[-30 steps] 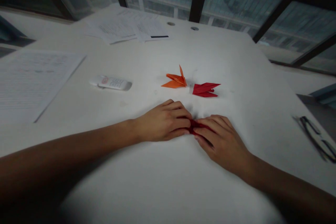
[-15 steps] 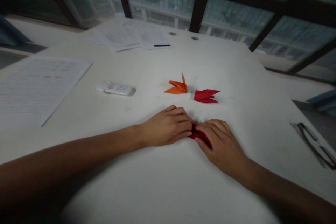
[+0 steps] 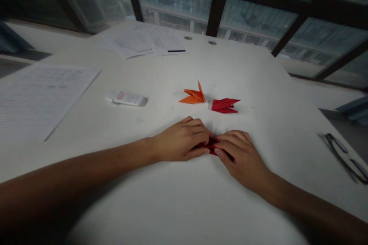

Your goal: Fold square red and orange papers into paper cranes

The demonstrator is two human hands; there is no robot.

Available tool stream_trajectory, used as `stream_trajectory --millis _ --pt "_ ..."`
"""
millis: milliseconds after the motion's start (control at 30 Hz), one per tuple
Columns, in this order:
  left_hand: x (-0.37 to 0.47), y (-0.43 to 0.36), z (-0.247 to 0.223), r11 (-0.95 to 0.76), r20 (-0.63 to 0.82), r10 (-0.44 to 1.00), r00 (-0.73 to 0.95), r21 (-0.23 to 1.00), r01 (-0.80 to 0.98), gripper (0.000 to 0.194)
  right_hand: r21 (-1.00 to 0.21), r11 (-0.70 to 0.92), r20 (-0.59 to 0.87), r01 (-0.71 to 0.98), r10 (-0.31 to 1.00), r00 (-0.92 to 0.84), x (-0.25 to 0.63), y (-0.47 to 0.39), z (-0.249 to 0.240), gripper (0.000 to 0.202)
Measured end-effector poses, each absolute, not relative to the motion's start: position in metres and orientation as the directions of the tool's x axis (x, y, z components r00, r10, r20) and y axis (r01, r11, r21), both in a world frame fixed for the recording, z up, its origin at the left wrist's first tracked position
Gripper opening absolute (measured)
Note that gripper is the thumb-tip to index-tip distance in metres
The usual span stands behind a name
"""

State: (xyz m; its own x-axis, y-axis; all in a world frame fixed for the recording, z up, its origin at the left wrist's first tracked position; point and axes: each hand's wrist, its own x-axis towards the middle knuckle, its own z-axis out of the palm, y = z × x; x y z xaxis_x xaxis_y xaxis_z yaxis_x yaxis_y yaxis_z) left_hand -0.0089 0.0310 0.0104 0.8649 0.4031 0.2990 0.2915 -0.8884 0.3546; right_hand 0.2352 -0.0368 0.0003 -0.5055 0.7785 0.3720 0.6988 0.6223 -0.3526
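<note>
Between my two hands, low over the white table (image 3: 178, 199), is a piece of red paper (image 3: 212, 148), mostly covered by fingers. My left hand (image 3: 186, 139) grips its left side with curled fingers. The fingers of my right hand (image 3: 240, 157) close on its right side, thumb toward me. Just beyond the hands lie a folded orange paper shape (image 3: 194, 96) and, to its right, a folded red paper shape (image 3: 225, 105), both with pointed tips.
A white device with printed labels (image 3: 126, 98) lies left of the folded shapes. Printed sheets lie at the left (image 3: 48, 95) and the back (image 3: 132, 42). Black-framed glasses (image 3: 345, 157) rest near the right edge. Windows stand behind the table.
The fingers have shifted slightly on the red paper; less of it shows by my right hand and more between the fingertips. The folded shapes stay in place.
</note>
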Motion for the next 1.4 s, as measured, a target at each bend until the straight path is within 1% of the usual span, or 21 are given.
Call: stream_trajectory --millis 167,367,533,633,700,733,767,833,867,900,933,967,1000,1067,1100,1167,1267,1400 --pt "-0.008 0.031 0.01 -0.891 0.316 0.394 0.863 0.361 0.275 0.015 -0.418 0.604 0.371 0.679 0.795 -0.48 0.235 -0.036 0.001 0.015" --pt "-0.008 0.032 0.011 -0.904 0.351 0.366 0.862 0.354 0.239 0.017 -0.503 0.569 0.365 0.65 0.822 -0.438 0.236 -0.034 0.0 0.014" --pt "-0.008 0.032 0.01 -0.907 0.36 0.35 0.865 0.361 0.217 0.017 -0.541 0.554 0.354 0.633 0.832 -0.427 0.233 -0.035 0.004 0.011" --pt "-0.007 0.028 0.01 -0.899 0.372 0.354 0.858 0.389 0.202 0.016 -0.57 0.534 0.329 0.624 0.844 -0.422 0.231 -0.035 0.008 0.009" --pt "-0.006 0.027 0.014 -0.873 0.41 0.394 0.823 0.448 0.196 0.012 -0.618 0.496 0.293 0.61 0.866 -0.406 0.232 -0.033 0.011 0.009" --pt "-0.006 0.027 0.016 -0.84 0.435 0.449 0.78 0.502 0.203 0.012 -0.662 0.457 0.265 0.594 0.884 -0.385 0.233 -0.031 0.013 0.009" --pt "-0.007 0.028 0.019 -0.787 0.457 0.529 0.715 0.579 0.212 0.017 -0.721 0.401 0.226 0.565 0.907 -0.355 0.235 -0.029 0.015 0.008" --pt "-0.007 0.032 0.025 -0.616 0.46 0.722 0.517 0.767 0.178 0.03 -0.86 0.23 0.111 0.456 0.956 -0.273 0.239 -0.023 0.019 0.006" --pt "-0.006 0.035 0.027 -0.507 0.427 0.805 0.413 0.856 0.104 0.029 -0.92 0.124 0.037 0.373 0.972 -0.232 0.24 -0.021 0.02 0.009" --pt "-0.006 0.037 0.028 -0.404 0.379 0.86 0.343 0.915 0.003 0.026 -0.959 0.024 -0.033 0.282 0.98 -0.195 0.241 -0.018 0.022 0.013" --pt "-0.004 0.037 0.027 -0.305 0.322 0.896 0.307 0.947 -0.101 0.022 -0.981 -0.058 -0.09 0.186 0.982 -0.166 0.241 -0.017 0.022 0.017" --pt "-0.002 0.037 0.026 -0.204 0.25 0.914 0.319 0.964 -0.17 0.021 -0.989 -0.116 -0.129 0.096 0.981 -0.147 0.241 -0.016 0.023 0.02" --pt "0.0 0.034 0.025 -0.12 0.186 0.917 0.353 0.972 -0.202 0.022 -0.989 -0.149 -0.151 0.019 0.98 -0.132 0.24 -0.015 0.022 0.022" --pt "0.006 0.025 0.022 -0.034 0.124 0.881 0.456 0.979 -0.201 0.025 -0.98 -0.174 -0.162 -0.099 0.98 -0.118 0.238 -0.017 0.02 0.023" --pt "0.01 0.019 0.021 -0.002 0.092 0.852 0.516 0.985 -0.172 0.026 -0.975 -0.174 -0.158 -0.141 0.981 -0.115 0.236 -0.019 0.018 0.023" --pt "0.016 0.008 0.021 0.018 0.061 0.793 0.606 0.992 -0.123 0.029 -0.969 -0.159 -0.139 -0.189 0.984 -0.114 0.233 -0.023 0.015 0.022" --pt "0.022 -0.003 0.023 0.005 0.046 0.791 0.61 0.997 -0.081 0.032 -0.98 -0.092 -0.075 -0.176 0.992 -0.103 0.228 -0.03 0.013 0.02" --pt "0.025 -0.006 0.019 0.034 -0.006 0.818 0.575 0.999 -0.038 0.033 -0.992 -0.029 -0.018 -0.127 0.996 -0.091 0.221 -0.038 0.012 0.02"
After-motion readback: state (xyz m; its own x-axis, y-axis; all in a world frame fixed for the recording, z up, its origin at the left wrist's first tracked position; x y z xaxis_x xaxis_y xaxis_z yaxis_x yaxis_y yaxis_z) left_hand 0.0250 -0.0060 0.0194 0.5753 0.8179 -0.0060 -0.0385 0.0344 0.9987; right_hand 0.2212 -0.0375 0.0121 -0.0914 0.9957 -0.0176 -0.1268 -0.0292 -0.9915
